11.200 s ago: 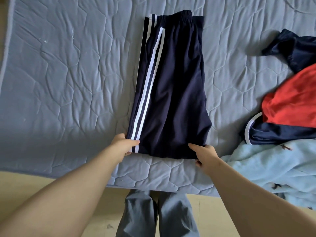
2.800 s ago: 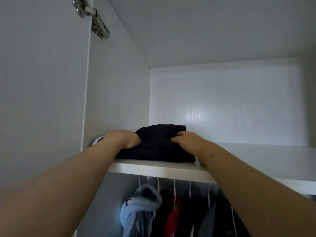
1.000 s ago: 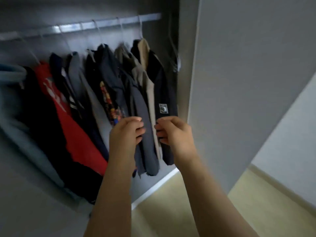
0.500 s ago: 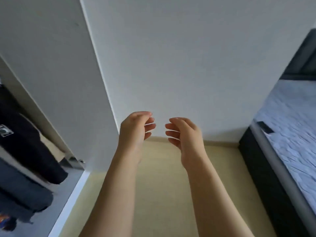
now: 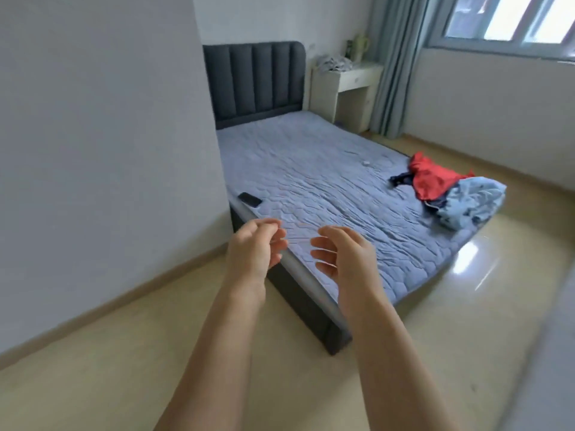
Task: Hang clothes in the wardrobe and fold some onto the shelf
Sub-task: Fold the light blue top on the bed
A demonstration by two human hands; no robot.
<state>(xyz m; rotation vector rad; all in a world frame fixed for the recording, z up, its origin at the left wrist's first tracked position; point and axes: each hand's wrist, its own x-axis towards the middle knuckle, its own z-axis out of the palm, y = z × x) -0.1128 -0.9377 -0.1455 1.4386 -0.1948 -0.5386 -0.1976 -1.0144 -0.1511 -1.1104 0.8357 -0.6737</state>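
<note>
A heap of clothes lies at the bed's far right corner: a red garment over a dark navy one, and a light blue patterned garment beside them. My left hand and my right hand hover side by side in front of me, over the near edge of the bed. Both hold nothing, with fingers loosely curled and apart. The wardrobe is out of view.
The bed has a blue quilted cover and a dark padded headboard. A black phone lies near its left edge. A white wall stands at left. A bedside table, curtain and window are at the back. Glossy floor surrounds the bed.
The folded navy trousers went onto the wardrobe shelf and my hands left them. My view has swung right from the wardrobe and wall to the bed; both hands remain empty.
</note>
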